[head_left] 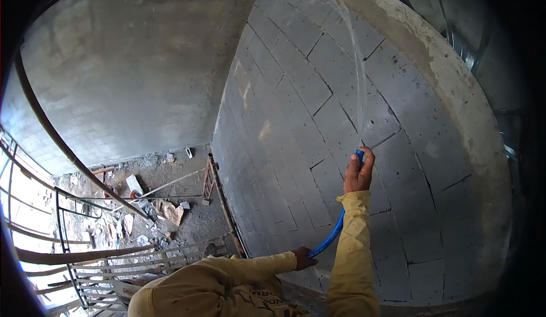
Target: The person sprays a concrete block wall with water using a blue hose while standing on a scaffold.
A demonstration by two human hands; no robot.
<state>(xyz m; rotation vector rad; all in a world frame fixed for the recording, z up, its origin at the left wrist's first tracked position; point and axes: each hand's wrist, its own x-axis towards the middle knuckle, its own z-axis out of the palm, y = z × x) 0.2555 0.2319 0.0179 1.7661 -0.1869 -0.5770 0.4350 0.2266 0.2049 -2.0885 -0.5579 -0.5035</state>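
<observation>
My right hand [359, 172] is raised in front of a grey block wall [318, 123], closed round the end of a blue hose [331, 236]. Its thumb and fingers press near the hose mouth. From there a thin water jet [360, 83] shoots up and arcs toward the top of the wall. Lower down, my left hand [305, 258] is wrapped round the same hose, which curves between the two hands. Both arms wear yellow sleeves. The rest of the hose is hidden behind my body.
A smooth plastered wall [131, 72] meets the block wall at a corner. A concrete beam [449, 83] borders the blocks. Far below, rubble and scraps [170, 211] litter the ground. Wooden slats [125, 272], a long pole [62, 146] and metal scaffold frames [61, 220] stand at the left.
</observation>
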